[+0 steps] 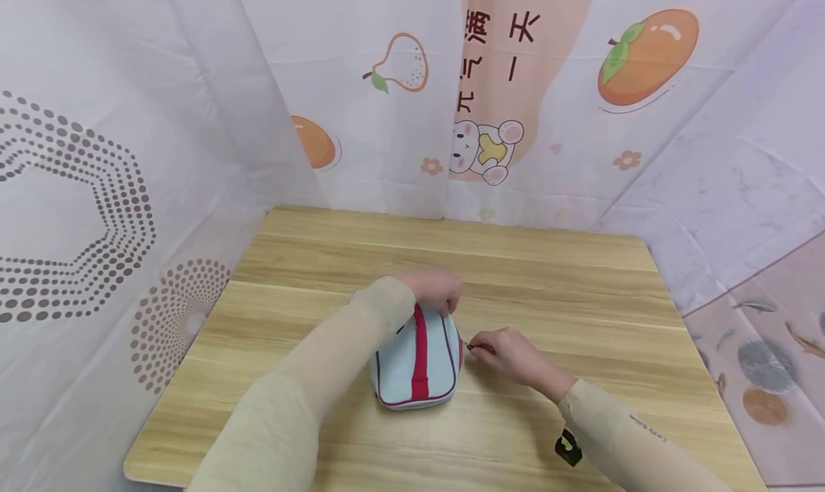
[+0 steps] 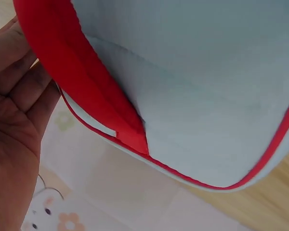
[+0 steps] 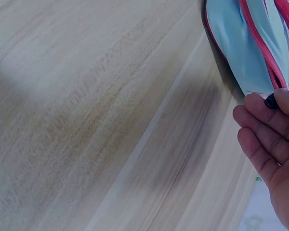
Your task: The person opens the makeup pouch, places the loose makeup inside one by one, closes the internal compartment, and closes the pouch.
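Observation:
A light blue fabric bag (image 1: 396, 367) with red piping and a red strap (image 1: 420, 349) lies near the middle of the wooden table. My left hand (image 1: 435, 288) reaches over the bag and grips its far edge. In the left wrist view, the fingers (image 2: 26, 86) of that hand pass behind the bag's edge, beside the red strap. To the right of the bag, my right hand (image 1: 515, 359) pinches a small dark zipper pull (image 3: 270, 101) between thumb and fingers. Red-edged fabric of the bag (image 3: 226, 38) runs up from the pull in the right wrist view.
The wooden table (image 1: 548, 277) has a rounded corner at the front left. A small black tag-like item (image 1: 568, 449) shows beside the right sleeve. White printed curtains (image 1: 361, 141) hang behind the table and at both sides.

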Tool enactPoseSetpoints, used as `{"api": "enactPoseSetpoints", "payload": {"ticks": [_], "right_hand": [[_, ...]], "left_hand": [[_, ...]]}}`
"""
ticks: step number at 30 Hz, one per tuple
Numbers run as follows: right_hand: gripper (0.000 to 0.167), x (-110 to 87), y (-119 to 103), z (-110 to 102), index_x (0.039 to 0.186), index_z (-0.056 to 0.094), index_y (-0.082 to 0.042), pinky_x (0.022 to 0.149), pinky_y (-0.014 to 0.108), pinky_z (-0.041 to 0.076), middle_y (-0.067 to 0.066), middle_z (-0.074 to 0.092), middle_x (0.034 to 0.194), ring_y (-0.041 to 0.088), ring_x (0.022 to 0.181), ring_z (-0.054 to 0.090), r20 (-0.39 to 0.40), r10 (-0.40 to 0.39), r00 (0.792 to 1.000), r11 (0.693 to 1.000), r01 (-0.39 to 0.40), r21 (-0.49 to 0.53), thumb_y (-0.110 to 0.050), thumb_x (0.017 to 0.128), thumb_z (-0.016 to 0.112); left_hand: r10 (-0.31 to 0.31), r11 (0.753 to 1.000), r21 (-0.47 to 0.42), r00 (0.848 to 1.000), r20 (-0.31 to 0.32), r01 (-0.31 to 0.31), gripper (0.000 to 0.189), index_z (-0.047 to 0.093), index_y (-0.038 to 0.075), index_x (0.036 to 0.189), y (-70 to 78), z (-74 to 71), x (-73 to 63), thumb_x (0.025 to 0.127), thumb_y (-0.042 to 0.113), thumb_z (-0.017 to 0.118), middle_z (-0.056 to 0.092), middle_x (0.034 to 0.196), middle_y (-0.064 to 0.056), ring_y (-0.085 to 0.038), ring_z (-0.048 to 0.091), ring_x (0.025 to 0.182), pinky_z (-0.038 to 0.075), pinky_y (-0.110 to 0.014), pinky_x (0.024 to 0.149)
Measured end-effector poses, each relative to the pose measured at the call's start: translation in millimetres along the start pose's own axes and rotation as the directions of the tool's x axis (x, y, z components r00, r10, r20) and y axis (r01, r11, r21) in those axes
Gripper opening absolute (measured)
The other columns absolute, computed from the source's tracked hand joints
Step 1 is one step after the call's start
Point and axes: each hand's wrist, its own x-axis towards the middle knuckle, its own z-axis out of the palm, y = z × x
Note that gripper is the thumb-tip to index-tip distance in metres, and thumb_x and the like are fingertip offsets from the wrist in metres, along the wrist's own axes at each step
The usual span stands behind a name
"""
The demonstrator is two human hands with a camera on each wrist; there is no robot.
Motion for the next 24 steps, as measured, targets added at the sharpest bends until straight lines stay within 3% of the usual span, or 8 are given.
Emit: {"api": "enactPoseSetpoints", "payload": {"ticks": [7,12,16,24], "right_hand": [[0.005,0.4,0,0,0.096,0.075,-0.002,0.063,0.022,0.055,-0.002,0.074,0.083,-0.002,0.071,0.057,0.021,0.032,0.999,0.999,-0.032,0.012,-0.003,0.092,0.073],[0.004,0.8,0,1,0.093,0.074,-0.001,0.060,0.020,0.052,-0.003,0.072,0.079,-0.004,0.069,0.054,-0.022,-0.010,1.000,1.000,0.010,0.008,-0.003,0.089,0.075],[0.004,1.2,1,3,0.090,0.073,0.000,0.056,0.019,0.049,-0.004,0.070,0.075,-0.006,0.066,0.051,-0.067,-0.055,0.996,0.998,0.054,-0.007,-0.003,0.088,0.075],[0.005,-0.2,1,2,0.091,0.075,-0.006,0.058,0.020,0.048,-0.006,0.069,0.076,-0.003,0.065,0.049,-0.004,0.044,0.999,0.999,-0.044,-0.001,-0.002,0.089,0.075]], "left_hand": [[-0.051,0.999,-0.012,0.997,-0.050,0.051,0.010,0.083,0.019,0.089,-13.9,-0.5,-8.2,0.093,0.013,0.076,0.072,0.089,0.008,-0.010,0.060,0.083,0.053,-0.023,0.072],[-0.110,0.994,-0.030,0.991,-0.076,0.108,0.007,0.083,0.020,0.094,-20.9,0.6,-12.3,0.092,0.015,0.077,0.073,0.096,0.007,-0.012,0.065,0.093,0.056,-0.027,0.080],[-0.139,0.990,-0.044,0.986,-0.088,0.135,0.007,0.082,0.019,0.088,-25.6,-0.7,-15.7,0.091,0.015,0.078,0.072,0.090,0.007,-0.012,0.064,0.085,0.056,-0.027,0.075],[-0.180,0.983,-0.060,0.979,-0.097,0.174,0.014,0.080,0.020,0.079,-34.4,-0.1,-20.9,0.091,0.014,0.077,0.069,0.078,0.008,-0.011,0.059,0.072,0.052,-0.025,0.065]]}}
